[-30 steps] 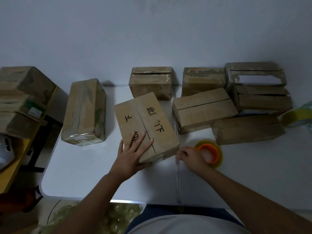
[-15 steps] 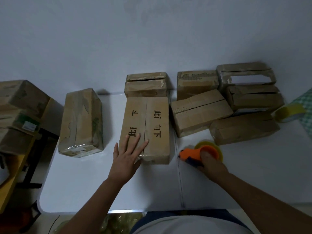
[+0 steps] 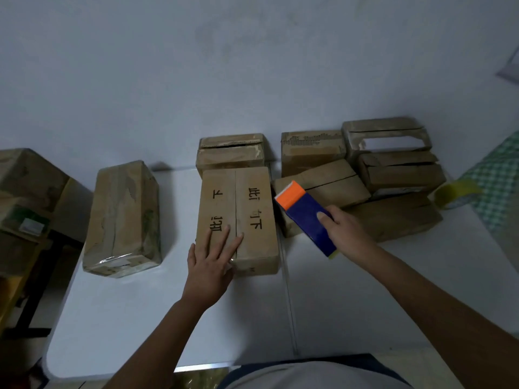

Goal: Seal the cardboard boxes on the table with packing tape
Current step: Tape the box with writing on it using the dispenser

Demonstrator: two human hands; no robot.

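White table [image 3: 140, 318], wall at the far side. Brown cardboard box with black printed characters [image 3: 238, 220] lies flat at mid-table, long axis running near to far, centre seam between its two top flaps unsealed. Left hand [image 3: 210, 265] rests flat on the near left part of that box, fingers [image 3: 224, 240] straight and spread across the left flap, tips reaching the seam; nothing grasped. Right hand [image 3: 346, 234] is raised just right of the box, fingers curled around a blue tape dispenser with an orange end [image 3: 304, 217], thumb pressed on its blue face; the orange end points far-left and hangs near the box's far right edge, apart from it. A sliver of yellowish tape shows at the dispenser's near end. To the left, well apart, a cardboard box wrapped in glossy clear tape [image 3: 123, 220] sits on the table. Behind the lettered box, touching its far end, a worn brown box with a gaping top flap [image 3: 231, 153]. To the right, a cluster of worn brown boxes [image 3: 393, 175], crowded and partly stacked, the nearest ones directly behind the dispenser and right hand. A yellowish tape roll [image 3: 455, 192] lies at the far right beside green checked cloth [image 3: 497, 175]. More brown cartons [image 3: 25, 192] are stacked off the table's left edge.
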